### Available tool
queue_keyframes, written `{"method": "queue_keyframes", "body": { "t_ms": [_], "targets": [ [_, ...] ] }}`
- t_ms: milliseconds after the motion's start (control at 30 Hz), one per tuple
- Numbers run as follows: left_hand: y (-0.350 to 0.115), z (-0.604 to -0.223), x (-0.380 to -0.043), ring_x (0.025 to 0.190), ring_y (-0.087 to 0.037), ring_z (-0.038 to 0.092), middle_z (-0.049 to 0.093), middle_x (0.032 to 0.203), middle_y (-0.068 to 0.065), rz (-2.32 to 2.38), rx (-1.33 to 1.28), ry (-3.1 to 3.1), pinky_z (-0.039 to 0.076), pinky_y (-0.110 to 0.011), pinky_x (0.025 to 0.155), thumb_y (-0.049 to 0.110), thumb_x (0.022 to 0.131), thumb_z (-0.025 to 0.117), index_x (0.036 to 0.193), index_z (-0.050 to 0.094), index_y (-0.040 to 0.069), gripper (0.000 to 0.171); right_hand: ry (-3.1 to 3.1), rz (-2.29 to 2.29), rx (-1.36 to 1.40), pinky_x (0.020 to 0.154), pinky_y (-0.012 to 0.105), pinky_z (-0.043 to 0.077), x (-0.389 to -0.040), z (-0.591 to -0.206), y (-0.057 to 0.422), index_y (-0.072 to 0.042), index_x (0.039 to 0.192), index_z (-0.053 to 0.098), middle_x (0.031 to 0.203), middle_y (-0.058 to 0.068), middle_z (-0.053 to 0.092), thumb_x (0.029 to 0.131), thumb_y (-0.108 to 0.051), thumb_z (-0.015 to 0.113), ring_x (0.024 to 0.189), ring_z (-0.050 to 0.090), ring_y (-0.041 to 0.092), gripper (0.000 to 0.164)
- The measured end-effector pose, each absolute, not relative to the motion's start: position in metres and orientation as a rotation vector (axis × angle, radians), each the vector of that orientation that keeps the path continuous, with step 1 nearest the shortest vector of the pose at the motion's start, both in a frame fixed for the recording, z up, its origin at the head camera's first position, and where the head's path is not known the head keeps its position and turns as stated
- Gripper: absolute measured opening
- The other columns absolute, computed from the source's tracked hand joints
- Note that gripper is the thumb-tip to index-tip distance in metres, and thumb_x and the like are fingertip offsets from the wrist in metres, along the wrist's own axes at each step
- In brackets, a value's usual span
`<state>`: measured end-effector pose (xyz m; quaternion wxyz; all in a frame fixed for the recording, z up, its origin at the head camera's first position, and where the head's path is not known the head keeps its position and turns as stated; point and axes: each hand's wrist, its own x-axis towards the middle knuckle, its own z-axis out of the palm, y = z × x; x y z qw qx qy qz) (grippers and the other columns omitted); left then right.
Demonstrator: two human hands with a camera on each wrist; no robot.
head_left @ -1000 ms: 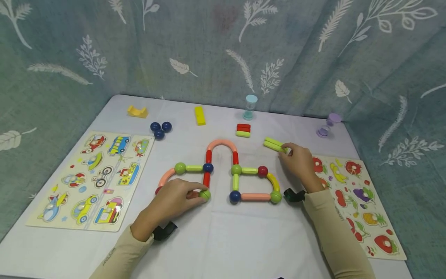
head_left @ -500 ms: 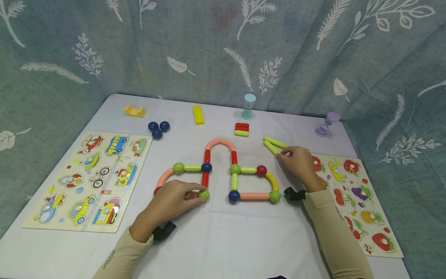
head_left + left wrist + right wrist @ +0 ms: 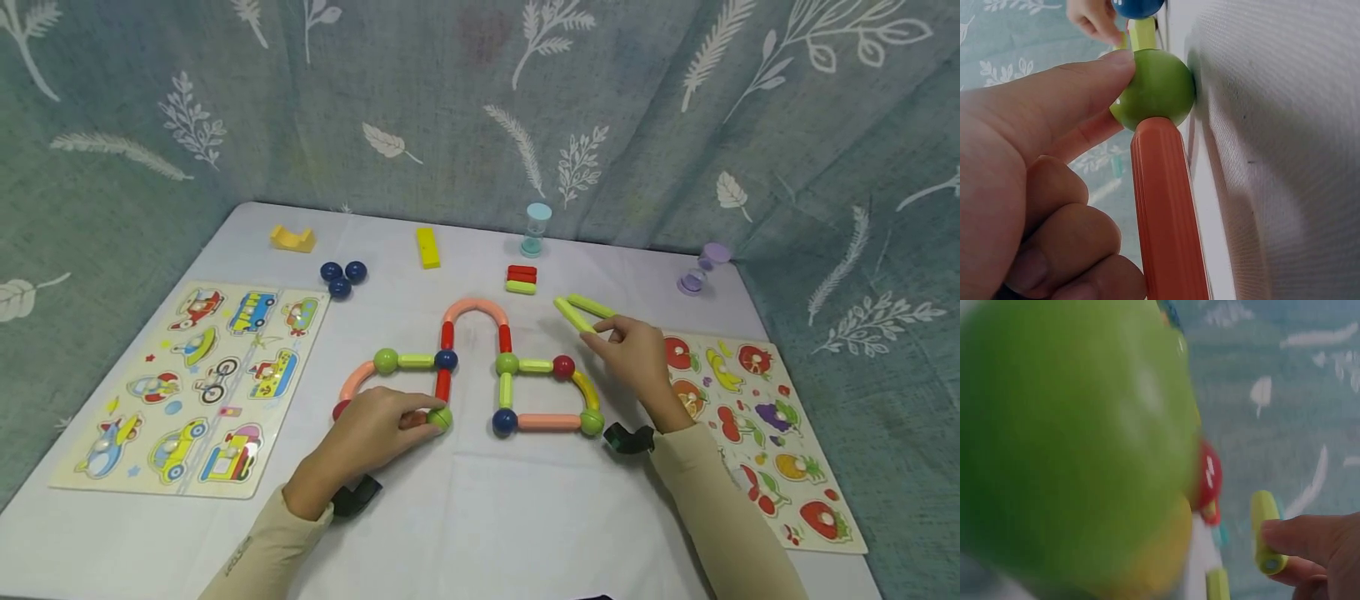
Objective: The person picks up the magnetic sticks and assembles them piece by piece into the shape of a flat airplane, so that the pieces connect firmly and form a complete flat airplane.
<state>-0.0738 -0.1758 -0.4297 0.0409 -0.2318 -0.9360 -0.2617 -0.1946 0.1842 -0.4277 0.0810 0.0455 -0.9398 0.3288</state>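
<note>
My left hand (image 3: 375,429) pinches a green ball (image 3: 440,418) between thumb and fingers; in the left wrist view a salmon rod (image 3: 1169,219) meets this ball. The ball ends the left half of a flat figure of balls and rods, joined by red rods and a salmon arch (image 3: 476,306) to the right half. My right hand (image 3: 637,354) pinches one end of a yellow-green rod (image 3: 573,315), whose silvery end dot shows in the right wrist view. A second yellow-green rod (image 3: 591,305) lies just behind it. A blurred green ball (image 3: 1079,437) fills much of the right wrist view.
Picture puzzle boards lie left (image 3: 172,417) and right (image 3: 750,375). Three blue balls (image 3: 340,288), a yellow block (image 3: 427,248), an orange curved block (image 3: 292,240), short rods (image 3: 521,275) and two sand timers, blue (image 3: 536,229) and purple (image 3: 701,271), stand towards the back.
The two yellow-green rods lay side by side; my right hand has drawn the nearer one away, swinging it apart and then leftward. My left hand has stayed on the green ball.
</note>
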Motion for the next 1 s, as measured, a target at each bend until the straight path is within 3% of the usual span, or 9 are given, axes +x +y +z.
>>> {"method": "queue_keyframes", "body": {
  "t_ms": [433,600,1000],
  "targets": [
    [-0.173,-0.429,-0.075,0.051,0.002,0.039,0.047,0.060,0.019,-0.821,-0.704,-2.859,0.029,-0.022,0.049,0.037,0.079,0.074,0.103,0.072,0.029,0.025,-2.640,1.180,0.562,0.041,0.024,0.026,-0.114,-0.431,0.133,-0.019,0.084,0.070,0.050,-0.009,0.037,0.074,-0.037,0.079,0.046,0.034,0.008,0.022],
    [-0.173,-0.429,-0.074,0.051,0.002,0.038,0.047,0.059,0.019,-0.836,-0.696,-2.859,0.028,-0.022,0.048,0.037,0.079,0.075,0.103,0.072,0.030,0.025,-2.626,1.254,0.732,0.043,0.020,0.030,-0.086,-0.437,0.114,-0.021,0.083,0.070,0.050,-0.013,0.034,0.074,-0.034,0.080,0.047,0.035,0.003,0.019],
    [-0.176,-0.431,-0.072,0.053,0.002,0.040,0.047,0.061,0.021,-0.835,-0.673,-2.873,0.031,-0.022,0.049,0.038,0.079,0.074,0.105,0.072,0.031,0.027,-2.649,1.312,0.835,0.044,0.018,0.029,-0.054,-0.458,0.095,-0.023,0.082,0.067,0.052,-0.015,0.036,0.078,-0.037,0.075,0.047,0.033,-0.002,0.016]
  ]
}}
